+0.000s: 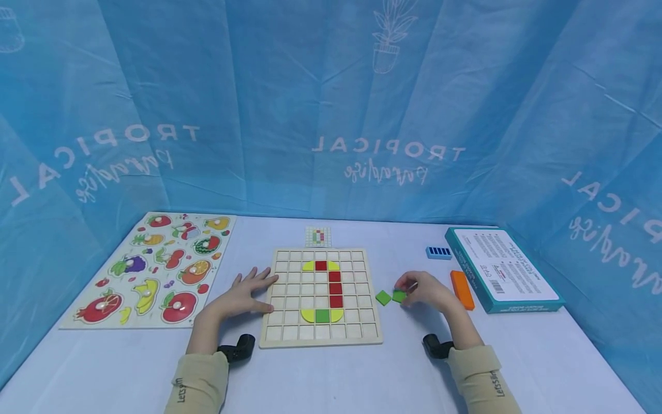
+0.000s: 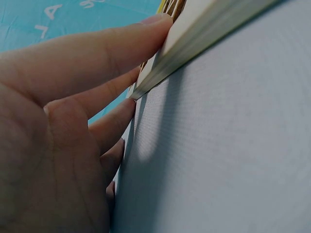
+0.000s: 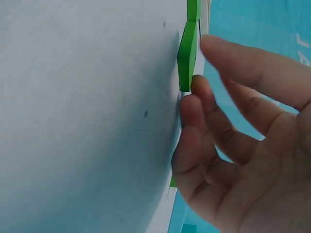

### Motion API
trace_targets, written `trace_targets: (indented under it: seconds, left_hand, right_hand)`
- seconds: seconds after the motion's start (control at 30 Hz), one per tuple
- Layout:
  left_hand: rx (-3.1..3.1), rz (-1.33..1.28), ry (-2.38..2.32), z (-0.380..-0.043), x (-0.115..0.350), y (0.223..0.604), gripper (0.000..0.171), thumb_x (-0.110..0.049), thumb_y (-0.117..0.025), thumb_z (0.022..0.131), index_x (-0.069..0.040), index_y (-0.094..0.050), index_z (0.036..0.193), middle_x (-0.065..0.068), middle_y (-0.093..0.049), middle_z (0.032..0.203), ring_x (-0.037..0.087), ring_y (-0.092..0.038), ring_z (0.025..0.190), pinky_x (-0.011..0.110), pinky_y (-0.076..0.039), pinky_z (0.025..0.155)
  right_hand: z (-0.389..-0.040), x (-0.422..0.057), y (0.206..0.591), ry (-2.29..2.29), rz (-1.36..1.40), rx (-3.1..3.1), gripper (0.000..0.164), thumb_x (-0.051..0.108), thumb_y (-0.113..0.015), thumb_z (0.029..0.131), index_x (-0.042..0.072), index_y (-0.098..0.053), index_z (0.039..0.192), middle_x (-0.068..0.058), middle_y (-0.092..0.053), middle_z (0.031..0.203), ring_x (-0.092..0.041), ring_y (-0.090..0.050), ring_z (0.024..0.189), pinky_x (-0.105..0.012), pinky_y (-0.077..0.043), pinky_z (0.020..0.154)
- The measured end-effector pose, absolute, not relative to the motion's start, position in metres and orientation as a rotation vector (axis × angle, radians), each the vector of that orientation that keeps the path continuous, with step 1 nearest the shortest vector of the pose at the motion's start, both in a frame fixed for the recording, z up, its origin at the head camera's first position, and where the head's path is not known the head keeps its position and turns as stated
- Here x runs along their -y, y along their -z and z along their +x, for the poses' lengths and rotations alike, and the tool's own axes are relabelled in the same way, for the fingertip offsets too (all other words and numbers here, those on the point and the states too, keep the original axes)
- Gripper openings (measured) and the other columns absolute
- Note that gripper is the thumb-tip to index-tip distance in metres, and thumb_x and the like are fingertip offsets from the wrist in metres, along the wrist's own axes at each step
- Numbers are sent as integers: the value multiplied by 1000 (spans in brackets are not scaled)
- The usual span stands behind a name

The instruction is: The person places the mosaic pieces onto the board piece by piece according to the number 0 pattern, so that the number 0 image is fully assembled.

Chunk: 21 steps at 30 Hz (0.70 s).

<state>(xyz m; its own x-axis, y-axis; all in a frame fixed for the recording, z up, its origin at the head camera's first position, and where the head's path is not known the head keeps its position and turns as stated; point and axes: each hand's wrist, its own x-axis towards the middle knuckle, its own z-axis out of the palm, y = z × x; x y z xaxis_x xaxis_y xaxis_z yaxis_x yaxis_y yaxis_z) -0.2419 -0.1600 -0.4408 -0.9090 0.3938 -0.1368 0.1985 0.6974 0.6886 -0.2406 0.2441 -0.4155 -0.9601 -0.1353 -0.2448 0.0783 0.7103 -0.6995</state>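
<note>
My left hand (image 1: 240, 296) rests at the left edge of a wooden grid board (image 1: 354, 333), fingers spread. In the left wrist view the thumb (image 2: 121, 46) and fingertips touch the board's side. Red, yellow and green pieces on the board form a curved shape, including a green square (image 1: 322, 315). My right hand (image 1: 425, 289) hovers low, right of the board, fingers bent around a green tile (image 1: 399, 295). In the right wrist view the thumb stands slightly apart from a green tile (image 3: 187, 58). Another green tile (image 1: 383, 297) lies beside it. The fingers partly hide a further green piece (image 3: 173, 180).
A small pattern card (image 1: 318, 237) lies behind the board. To the left is a fruit puzzle (image 1: 170, 276). On the right are a blue slotted block (image 1: 438, 253), an orange block (image 1: 462, 290) and a teal box (image 1: 504, 267). A blue curtain (image 1: 331, 115) hangs behind the table.
</note>
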Motion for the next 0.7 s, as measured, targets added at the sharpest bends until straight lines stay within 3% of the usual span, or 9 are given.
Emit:
trace_targets:
  seconds: [0.27,0.53,0.7]
  left_hand:
    - [-2632,470,-1019,-241,160,440,78,-26,-72,72,-3,-40,139,21,-20,150,42,1,139,57,9,110]
    - [-2639,476,-1019,-242,160,441,77,-25,-72,72,-2,-40,139,22,-20,150,42,0,139,57,9,110]
    - [-2640,477,-1014,-241,160,441,78,-26,-72,72,-3,-40,139,22,-20,150,42,0,139,57,9,110]
  right_hand:
    - [-241,-240,417,998,10,-2668,24,-2,-73,72,9,-64,92,-6,-58,88,-22,-51,82,-33,-48,74]
    - [-241,-236,412,963,-3,-2694,32,-7,-68,72,9,-61,99,-8,-55,88,-23,-50,81,-31,-45,69]
    - [-241,-235,408,1027,18,-2685,28,-5,-66,73,8,-64,99,-8,-55,89,-23,-50,84,-31,-44,70]
